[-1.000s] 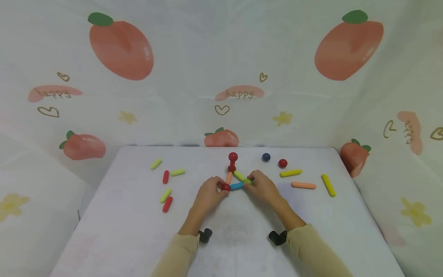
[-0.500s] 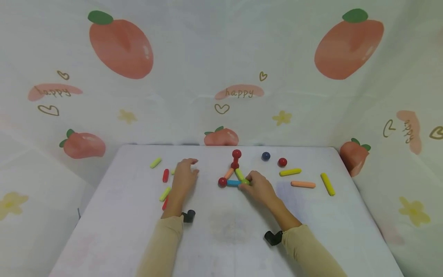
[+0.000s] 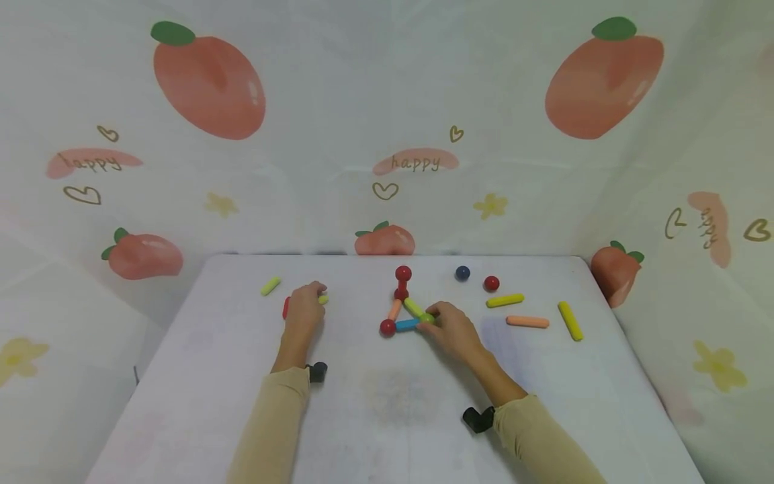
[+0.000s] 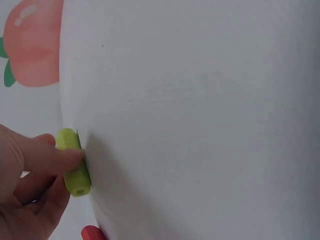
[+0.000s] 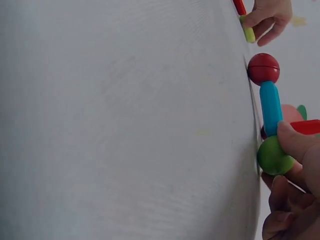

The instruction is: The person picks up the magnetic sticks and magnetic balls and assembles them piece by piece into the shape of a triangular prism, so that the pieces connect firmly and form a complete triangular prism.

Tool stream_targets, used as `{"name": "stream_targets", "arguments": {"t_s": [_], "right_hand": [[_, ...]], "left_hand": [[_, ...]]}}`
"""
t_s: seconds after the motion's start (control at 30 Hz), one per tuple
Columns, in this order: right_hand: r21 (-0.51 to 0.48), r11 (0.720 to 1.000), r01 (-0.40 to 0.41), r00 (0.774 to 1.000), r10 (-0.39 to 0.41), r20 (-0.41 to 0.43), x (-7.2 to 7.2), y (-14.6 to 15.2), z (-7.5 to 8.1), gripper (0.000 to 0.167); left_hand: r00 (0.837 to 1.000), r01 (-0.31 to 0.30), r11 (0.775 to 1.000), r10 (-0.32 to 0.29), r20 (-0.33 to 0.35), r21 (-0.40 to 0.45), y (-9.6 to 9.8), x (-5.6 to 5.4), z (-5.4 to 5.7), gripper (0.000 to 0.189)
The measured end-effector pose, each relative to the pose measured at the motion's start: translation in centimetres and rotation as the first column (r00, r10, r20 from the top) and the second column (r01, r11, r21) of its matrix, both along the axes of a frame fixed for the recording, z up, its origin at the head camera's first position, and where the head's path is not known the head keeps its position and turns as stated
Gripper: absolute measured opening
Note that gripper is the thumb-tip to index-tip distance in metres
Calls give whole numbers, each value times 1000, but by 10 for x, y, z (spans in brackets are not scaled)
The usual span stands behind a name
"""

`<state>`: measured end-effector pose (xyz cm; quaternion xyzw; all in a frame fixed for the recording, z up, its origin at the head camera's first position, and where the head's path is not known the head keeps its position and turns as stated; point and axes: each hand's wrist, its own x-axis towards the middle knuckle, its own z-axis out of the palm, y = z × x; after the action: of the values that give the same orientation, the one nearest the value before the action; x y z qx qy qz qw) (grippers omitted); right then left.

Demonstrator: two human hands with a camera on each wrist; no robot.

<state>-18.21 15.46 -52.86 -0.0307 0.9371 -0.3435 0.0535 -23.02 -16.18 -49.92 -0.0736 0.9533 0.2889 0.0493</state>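
My left hand (image 3: 305,310) is at the left of the table, its thumb and fingers pinching a yellow-green rod (image 4: 75,170). With my right hand (image 3: 455,331) I hold the green ball (image 5: 275,156) at the right corner of a joined triangle. A blue rod (image 5: 270,107) links that ball to a red ball (image 3: 388,327). An orange rod (image 3: 394,310) and another yellow-green rod (image 3: 414,308) run to the back corner ball (image 3: 401,294). From there a short red rod (image 3: 402,285) stands up with a red ball (image 3: 403,273) on top.
Right of the triangle lie a dark blue ball (image 3: 462,273), a loose red ball (image 3: 492,284), two yellow rods (image 3: 504,300) and an orange rod (image 3: 527,322). At the left are a yellow-green rod (image 3: 270,286) and a red rod (image 3: 286,307), partly behind my left hand.
My left hand let go of the front red ball, moved left and took hold of a loose yellow-green rod. My right hand stays on the green ball; the triangle has shifted slightly.
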Motion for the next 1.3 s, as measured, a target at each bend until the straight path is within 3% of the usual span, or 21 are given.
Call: {"name": "stream_targets", "arguments": {"t_s": [0.13,0.23,0.37,0.53,0.7,1.0,1.2,1.3], "right_hand": [[1,1000,4,1000,-4,5,0,-1,0,41],[1,1000,13,1000,-13,3,-1,-2,0,41],[-4,1000,22,1000,-22,3,-3,-3,2,42],[-12,1000,19,1000,-18,10,-6,-5,3,43],[-29,1000,10,1000,-10,2,-9,-6,2,43],[-29,1000,10,1000,-10,-8,-9,-7,2,42],[-11,1000,-9,1000,9,3,-10,-5,3,43],[-1,1000,-17,999,17,32,-10,-1,7,44]], "left_hand": [[1000,-11,998,12,-16,58,3,1,2,48],[996,23,988,-9,-91,151,12,5,5,44],[982,117,947,-64,-180,300,35,16,11,33],[973,205,880,-136,-186,428,62,31,5,27],[970,230,855,-161,-183,466,77,36,-6,28],[978,200,858,-147,-146,473,82,35,-11,29],[977,211,915,-194,-82,344,79,34,-17,40],[975,220,931,-218,-39,291,80,32,-21,41]]}}
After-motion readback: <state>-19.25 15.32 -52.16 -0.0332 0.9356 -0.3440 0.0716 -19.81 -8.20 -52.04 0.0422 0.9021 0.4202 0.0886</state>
